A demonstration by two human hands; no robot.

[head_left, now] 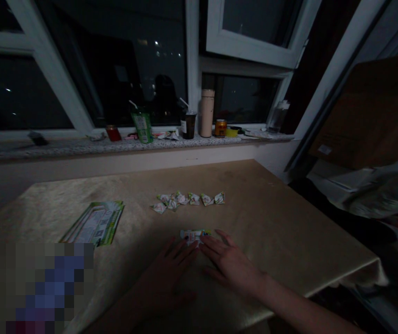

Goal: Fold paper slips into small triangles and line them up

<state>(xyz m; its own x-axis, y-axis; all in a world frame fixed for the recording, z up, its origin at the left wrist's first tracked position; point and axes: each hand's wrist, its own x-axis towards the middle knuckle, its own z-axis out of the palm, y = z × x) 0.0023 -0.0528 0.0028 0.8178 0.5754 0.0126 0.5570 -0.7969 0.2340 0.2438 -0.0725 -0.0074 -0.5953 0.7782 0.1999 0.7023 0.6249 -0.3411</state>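
A small printed sheet of paper (194, 234) lies flat on the beige tabletop (272, 218) close to me. My left hand (166, 273) lies flat with fingers stretched out, its fingertips on the paper's near left edge. Beside it, my right hand (227, 260) is also flat and spread, its fingertips touching the paper's right side. Farther back sits a row of several small folded paper pieces (188, 200). A stack of green printed flyers (96, 222) lies to the left.
The window sill (63, 147) behind the table carries a red can (113, 133), a green drink carton (142, 125), a dark cup with a straw (188, 124), a pale tall flask (207, 112) and an orange can (220, 128). Cardboard (373, 111) and bags stand at the right.
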